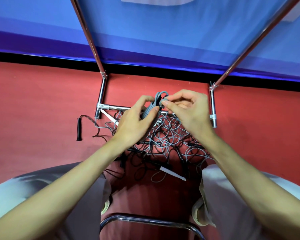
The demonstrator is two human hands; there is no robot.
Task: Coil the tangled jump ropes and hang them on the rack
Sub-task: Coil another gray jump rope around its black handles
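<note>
Grey rope coil (150, 110) sits upright between both hands, above the tangled ropes (164, 141) on the red floor — left hand (135, 122) grips its wrapped body, right hand (185, 108) pinches the loose end at its top, the rack (111, 107) just beyond.

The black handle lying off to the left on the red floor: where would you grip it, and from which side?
Probably mid-shaft, from above. The black handle lies flat on the red floor, nearly end-on to the person, apart from the tangled pile, with bare floor on both long sides for thumb and fingers. Its cord leaves the far end, so avoid that tip. Both hands are busy with the grey coil.
</note>
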